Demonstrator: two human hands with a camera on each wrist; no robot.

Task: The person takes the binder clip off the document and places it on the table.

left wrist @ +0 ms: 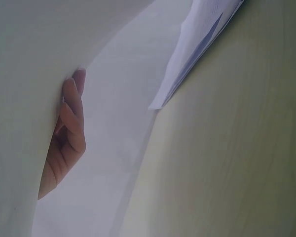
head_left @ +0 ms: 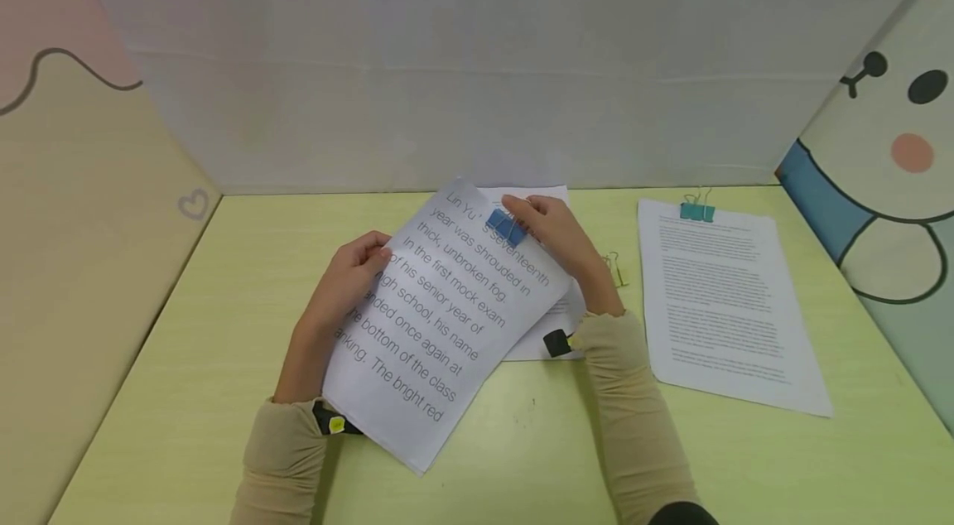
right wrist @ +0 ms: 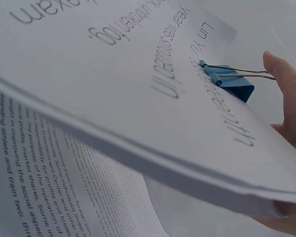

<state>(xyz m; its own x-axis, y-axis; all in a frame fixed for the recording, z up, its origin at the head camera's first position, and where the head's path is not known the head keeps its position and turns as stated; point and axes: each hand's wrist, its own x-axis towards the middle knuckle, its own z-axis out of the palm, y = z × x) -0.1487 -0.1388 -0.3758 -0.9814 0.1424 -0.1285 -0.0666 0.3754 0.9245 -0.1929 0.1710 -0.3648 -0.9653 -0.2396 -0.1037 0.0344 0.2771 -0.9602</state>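
A thin stack of large-print paper [head_left: 440, 326] is tilted above the table, its top edge toward the upper right. My left hand [head_left: 344, 281] grips its left edge, thumb in front; in the left wrist view the curled fingers [left wrist: 71, 116] show behind the sheets. A blue binder clip [head_left: 506, 228] sits on the top edge of the stack. At its wire handles is my right hand [head_left: 562, 237], pinching them. The right wrist view shows the thumb [right wrist: 282, 69] at the handle ends, with other fingertips partly hidden under the paper.
Another printed stack [head_left: 540, 334] lies on the table beneath the held one. To the right lies a small-print stack [head_left: 723, 310] with a teal binder clip [head_left: 696, 212] at its top. A yellowish-green binder clip [head_left: 617, 270] stands near my right wrist. A white wall [head_left: 477, 94] closes the back.
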